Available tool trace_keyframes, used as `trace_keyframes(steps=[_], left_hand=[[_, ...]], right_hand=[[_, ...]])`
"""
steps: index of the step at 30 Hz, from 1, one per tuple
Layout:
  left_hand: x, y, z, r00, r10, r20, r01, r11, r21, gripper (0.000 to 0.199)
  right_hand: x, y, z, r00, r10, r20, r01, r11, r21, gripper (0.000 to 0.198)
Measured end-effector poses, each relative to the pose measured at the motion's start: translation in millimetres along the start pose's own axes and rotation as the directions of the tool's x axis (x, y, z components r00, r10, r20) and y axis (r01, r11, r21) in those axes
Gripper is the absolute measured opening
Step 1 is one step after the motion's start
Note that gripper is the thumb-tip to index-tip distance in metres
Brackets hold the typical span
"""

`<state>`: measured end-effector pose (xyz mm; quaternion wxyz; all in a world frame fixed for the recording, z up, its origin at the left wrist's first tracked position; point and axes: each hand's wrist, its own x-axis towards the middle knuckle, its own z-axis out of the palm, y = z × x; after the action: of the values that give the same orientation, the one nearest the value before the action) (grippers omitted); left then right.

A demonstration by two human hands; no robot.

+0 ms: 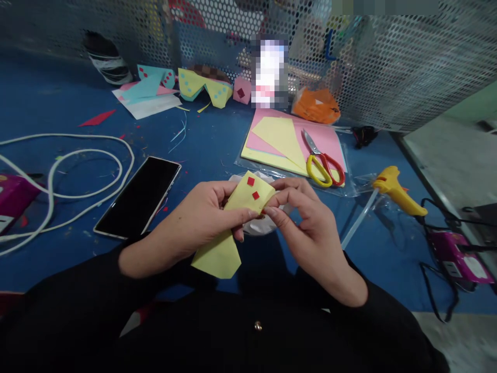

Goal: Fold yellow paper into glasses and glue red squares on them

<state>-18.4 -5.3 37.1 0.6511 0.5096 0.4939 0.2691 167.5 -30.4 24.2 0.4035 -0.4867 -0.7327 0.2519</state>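
A folded piece of yellow paper (219,257) bearing two small red diamonds is in my left hand (212,212), thumb on top and fingers beneath. One end points down toward my lap; the diamond end tilts up and away from me. My right hand (301,212) pinches at the paper's right edge, thumb and forefinger together on a tiny red bit that is mostly hidden. Under the paper lies something white and crumpled (261,226), partly covered by my hands. Beyond them, scissors (324,163) with yellow and red handles rest on a plastic pack of pink and yellow paper (279,137).
A yellow glue gun (399,191) with a clear stick lies right. On the left are a dark phone (137,197) and a looped white cable (50,181). Paper bow shapes (205,85) and an orange packet (316,105) stand along the perforated metal panel (217,26).
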Motion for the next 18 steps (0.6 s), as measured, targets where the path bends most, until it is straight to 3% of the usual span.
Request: trace_keyframes(steps=[6, 18], left_hand=[[0.6, -3.0, 0.1, 1.0, 0.015, 0.018, -0.014, 1.0, -0.023, 0.014], [2.0, -8.0, -1.3, 0.999, 0.034, 0.008, -0.034, 0.999, 0.022, 0.014]], right_hand=[[-1.1, -1.3, 3.5, 0.997, -0.029, -0.075, 0.025, 0.998, -0.058, 0.009], [-1.7, -1.7, 7.2, 0.993, -0.023, -0.113, 0.015, 0.998, -0.065, 0.009]])
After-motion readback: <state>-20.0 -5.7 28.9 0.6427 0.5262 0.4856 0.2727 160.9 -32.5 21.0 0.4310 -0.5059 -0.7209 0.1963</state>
